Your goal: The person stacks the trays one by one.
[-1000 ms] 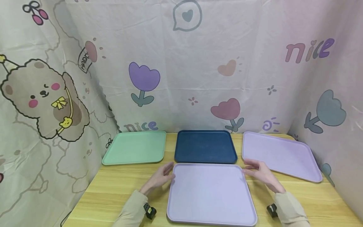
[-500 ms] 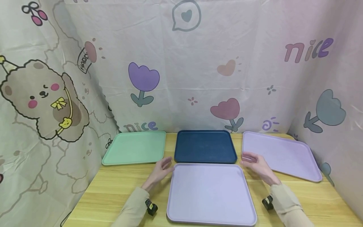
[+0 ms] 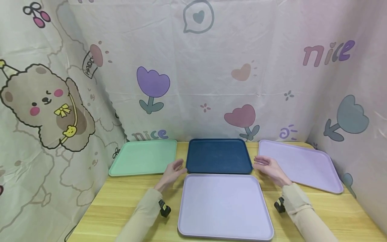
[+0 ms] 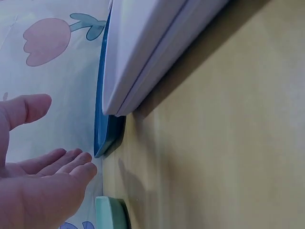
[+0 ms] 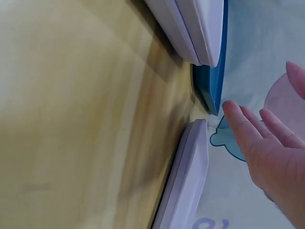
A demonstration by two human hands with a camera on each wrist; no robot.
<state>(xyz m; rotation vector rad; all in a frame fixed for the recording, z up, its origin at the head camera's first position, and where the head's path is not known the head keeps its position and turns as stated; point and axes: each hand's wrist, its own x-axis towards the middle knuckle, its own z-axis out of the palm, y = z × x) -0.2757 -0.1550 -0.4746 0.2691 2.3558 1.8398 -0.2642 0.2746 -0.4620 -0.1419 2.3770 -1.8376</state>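
Note:
A navy blue tray (image 3: 219,156) lies at the back middle of the table, just behind a lavender tray (image 3: 225,206) at the front. My left hand (image 3: 171,174) hovers by the navy tray's front left corner, fingers relaxed and holding nothing. On the other side, my right hand (image 3: 270,169) is near the navy tray's right edge, its fingers loosely extended and holding nothing. Both wrist views show the navy tray (image 4: 112,133) past the lavender one, whose side (image 5: 190,28) has a seam along it; whether it is two stacked trays I cannot tell.
A mint green tray (image 3: 145,158) sits at the back left. Another lavender tray (image 3: 302,164) lies angled at the back right, partly behind my right hand. Patterned curtain (image 3: 193,84) hangs behind and beside the wooden table (image 3: 121,198).
Both hands have moved forward from beside the front lavender tray to the sides of the navy tray. The right hand has also shifted slightly left. The trays have stayed in place.

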